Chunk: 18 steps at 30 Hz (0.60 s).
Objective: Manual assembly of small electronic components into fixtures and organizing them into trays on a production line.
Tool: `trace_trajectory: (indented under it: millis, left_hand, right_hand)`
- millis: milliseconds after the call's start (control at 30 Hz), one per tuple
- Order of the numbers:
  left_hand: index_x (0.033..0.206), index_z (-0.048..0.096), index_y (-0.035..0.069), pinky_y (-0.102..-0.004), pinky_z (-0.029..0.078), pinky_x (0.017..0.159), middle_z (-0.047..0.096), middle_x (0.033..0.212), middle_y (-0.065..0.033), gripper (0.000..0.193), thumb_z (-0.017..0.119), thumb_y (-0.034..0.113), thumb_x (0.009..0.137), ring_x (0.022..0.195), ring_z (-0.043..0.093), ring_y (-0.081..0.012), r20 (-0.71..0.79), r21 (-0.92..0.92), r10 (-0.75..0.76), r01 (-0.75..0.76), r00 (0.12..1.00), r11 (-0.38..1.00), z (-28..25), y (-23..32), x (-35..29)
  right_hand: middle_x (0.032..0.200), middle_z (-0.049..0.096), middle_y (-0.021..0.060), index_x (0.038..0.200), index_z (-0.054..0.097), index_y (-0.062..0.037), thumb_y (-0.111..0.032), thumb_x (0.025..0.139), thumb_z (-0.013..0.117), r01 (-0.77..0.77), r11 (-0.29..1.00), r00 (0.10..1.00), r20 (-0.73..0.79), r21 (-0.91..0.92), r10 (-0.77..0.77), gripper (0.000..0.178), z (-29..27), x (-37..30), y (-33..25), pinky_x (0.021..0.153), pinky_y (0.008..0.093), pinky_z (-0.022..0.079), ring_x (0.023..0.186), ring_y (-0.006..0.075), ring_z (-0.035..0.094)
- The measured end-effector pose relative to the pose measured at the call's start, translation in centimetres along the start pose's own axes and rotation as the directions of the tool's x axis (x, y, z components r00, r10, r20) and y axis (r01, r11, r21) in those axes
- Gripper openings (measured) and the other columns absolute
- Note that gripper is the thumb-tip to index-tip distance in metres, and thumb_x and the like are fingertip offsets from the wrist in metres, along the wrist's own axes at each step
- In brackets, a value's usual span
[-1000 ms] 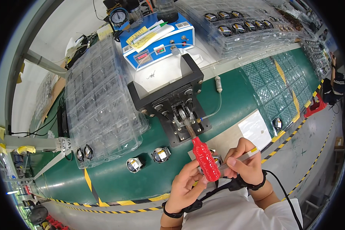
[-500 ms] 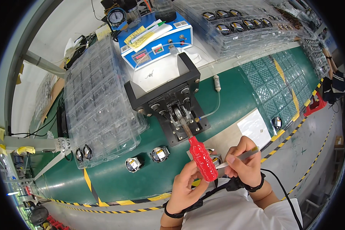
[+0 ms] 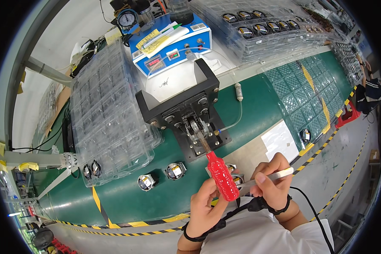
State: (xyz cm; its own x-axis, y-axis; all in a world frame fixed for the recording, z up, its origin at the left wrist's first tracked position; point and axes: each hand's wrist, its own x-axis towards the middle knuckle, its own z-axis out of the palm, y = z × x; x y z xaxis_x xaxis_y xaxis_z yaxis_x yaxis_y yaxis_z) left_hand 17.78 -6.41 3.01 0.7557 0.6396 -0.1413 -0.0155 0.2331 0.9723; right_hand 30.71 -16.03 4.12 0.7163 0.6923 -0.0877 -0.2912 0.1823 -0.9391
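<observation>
My right hand (image 3: pixel 271 186) pinches flat metal tweezers (image 3: pixel 279 174); their tip reaches toward a small round part (image 3: pixel 238 178) with a pale label and metal rim. My left hand (image 3: pixel 205 207) is closed from the other side, its fingertips partly behind the red lever handle (image 3: pixel 222 175). What the left fingers hold is hidden by that handle. The lever belongs to a black hand press (image 3: pixel 178 106) standing in front of my hands. Another round part (image 3: pixel 230 167) shows partly behind the handle. Two more round parts, one labelled (image 3: pixel 146 182) and one dark-rimmed (image 3: pixel 175 170), sit left of the press.
Stacked clear trays (image 3: pixel 114 114) stand on the left, and trays with several round parts (image 3: pixel 262 29) at the back right. A blue control box (image 3: pixel 171 46) stands behind the press, linked by a thin air tube (image 3: pixel 241 112). Patterned clear sheets (image 3: pixel 302 93) cover the bench's right side.
The tweezers have turned in my right hand, their wide end swinging outward to the right. My right hand has shifted slightly. The left hand stays nearly in place.
</observation>
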Motion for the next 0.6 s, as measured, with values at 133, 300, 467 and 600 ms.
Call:
trace_trajectory:
  millis: [133,300,467,600]
  left_hand:
    - [0.125,0.050,-0.007,-0.0236,0.053,0.066,0.064,0.102,-0.0153,0.037,0.052,-0.004,0.088,0.068,0.053,-0.0073,0.027,-0.060,-0.024,0.026,0.999,0.998,-0.1,0.3,0.2]
    - [0.125,0.049,-0.007,-0.0207,0.051,0.060,0.064,0.100,-0.0172,0.038,0.050,-0.004,0.087,0.065,0.053,-0.0070,0.066,-0.167,-0.126,0.135,0.990,0.977,-0.3,0.5,0.4]
    - [0.118,0.050,-0.009,-0.0195,0.049,0.048,0.063,0.101,-0.0201,0.035,0.053,-0.004,0.083,0.063,0.058,-0.0099,0.101,-0.443,-0.318,0.328,0.943,0.834,-0.2,2.0,0.6]
    - [0.113,0.050,-0.009,-0.0191,0.045,0.040,0.063,0.100,-0.0210,0.035,0.058,-0.003,0.080,0.064,0.063,-0.0148,0.042,-0.379,-0.218,0.218,0.975,0.899,-0.1,1.4,0.1]
  right_hand:
    - [0.060,0.056,0.0137,0.083,0.038,-0.0038,-0.006,0.085,0.058,0.079,0.997,0.996,-0.028,0.019,-0.079,0.021,-0.5,0.1,-0.3,0.035,0.0179,0.037,0.039,0.0071,0.046]
    - [0.063,0.057,0.0146,0.084,0.038,-0.0033,-0.005,0.084,0.060,0.064,0.998,0.998,0.018,-0.003,-0.064,0.022,-0.7,0.0,-0.5,0.039,0.0195,0.041,0.045,0.0090,0.050]
    - [0.065,0.058,0.0134,0.087,0.048,0.0003,-0.006,0.081,0.068,0.188,0.982,0.971,0.146,0.008,-0.187,0.022,-0.9,0.4,-0.4,0.046,0.0236,0.047,0.051,0.0135,0.055]
    - [0.069,0.062,0.0135,0.083,0.059,0.0002,-0.006,0.076,0.074,0.423,0.893,0.876,0.320,-0.155,-0.360,0.018,-2.2,1.6,-1.0,0.052,0.0267,0.052,0.056,0.0188,0.060]
